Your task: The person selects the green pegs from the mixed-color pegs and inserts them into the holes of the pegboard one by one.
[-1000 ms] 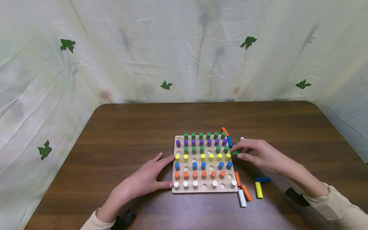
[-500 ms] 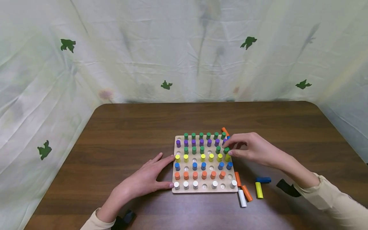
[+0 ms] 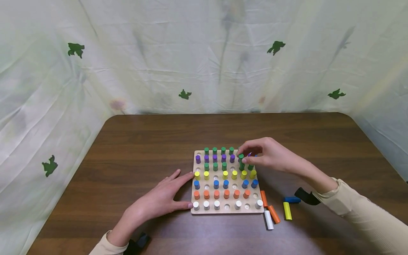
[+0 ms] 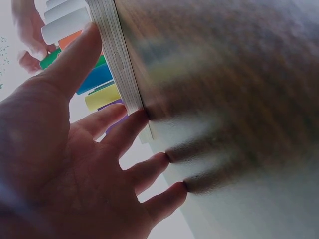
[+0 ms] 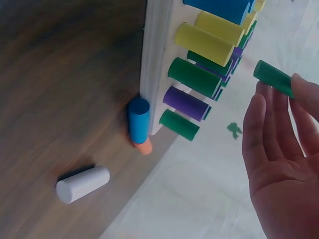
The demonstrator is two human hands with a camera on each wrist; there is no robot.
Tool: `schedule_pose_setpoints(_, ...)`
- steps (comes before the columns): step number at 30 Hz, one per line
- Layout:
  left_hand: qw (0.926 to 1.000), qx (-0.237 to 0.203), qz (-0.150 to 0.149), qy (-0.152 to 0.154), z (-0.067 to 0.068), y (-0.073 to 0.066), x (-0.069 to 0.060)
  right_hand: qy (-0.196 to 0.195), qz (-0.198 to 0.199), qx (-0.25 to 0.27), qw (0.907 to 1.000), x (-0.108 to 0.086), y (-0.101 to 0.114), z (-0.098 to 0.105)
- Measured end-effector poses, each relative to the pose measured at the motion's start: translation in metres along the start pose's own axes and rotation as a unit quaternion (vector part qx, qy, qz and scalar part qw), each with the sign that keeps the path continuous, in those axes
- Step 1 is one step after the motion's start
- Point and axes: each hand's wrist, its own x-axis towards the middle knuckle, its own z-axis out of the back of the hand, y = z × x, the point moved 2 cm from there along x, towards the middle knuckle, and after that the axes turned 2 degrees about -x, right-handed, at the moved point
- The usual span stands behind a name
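Observation:
A wooden pegboard point(image 3: 223, 212) lies on the table, with rows of pegs standing in it by colour: green, purple, green, yellow, blue, orange and white from back to front. Several holes hold no peg. My right hand point(image 3: 271, 156) pinches a green peg point(image 5: 273, 78) between thumb and fingertips above the back right part of the board. My left hand point(image 4: 75, 144) lies spread at the board's left side. Its thumb touches the board's edge near the front left corner, and its index finger touches farther back. The other fingertips rest on the table.
Right of the board lie loose pegs: two orange pegs point(image 3: 274, 214), a white peg point(image 3: 268, 220), a blue peg point(image 3: 292, 199) and a yellow peg point(image 3: 287, 211). Beside the far right corner are another blue peg point(image 5: 138, 119), an orange peg point(image 5: 144, 146) and a white peg point(image 5: 83, 184).
My right hand has lifted a green peg from beside the board's right edge and carried it left over the back rows. My left hand has stayed put.

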Motion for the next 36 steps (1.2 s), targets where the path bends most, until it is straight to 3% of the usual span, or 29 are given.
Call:
schedule_pose_setpoints(15,0.9996,0.006,-0.029,-0.005,0.0,0.0,-0.002,0.006,0.006,0.023,0.9997,0.033,0.01,-0.002)
schedule_pose_setpoints(36,0.9998,-0.014,-0.009,0.005,0.002,-0.001,-0.001,0.033,0.059,0.038,0.997,0.089,0.025,-0.013)
